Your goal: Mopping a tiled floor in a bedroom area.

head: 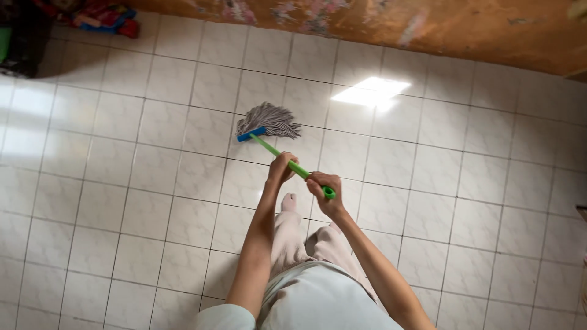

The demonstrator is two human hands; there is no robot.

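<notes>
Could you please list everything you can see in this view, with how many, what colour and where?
mop: one, grey string head on a blue clamp with a green handle, head resting on the floor ahead of the person, handle slanting back to the hands
tiled floor: one, white square tiles with dark joints, filling most of the view
patch of light: one, bright white, on the tiles near the far wall
wall: one, orange-brown with worn pale patches, along the top
bundle of cloth: one heap, red and blue, top left corner by the wall
dark object: one, black, far left edge; kind unclear
left hand: one, closed round the handle, lower down the shaft
right hand: one, closed round the handle's top end
</notes>
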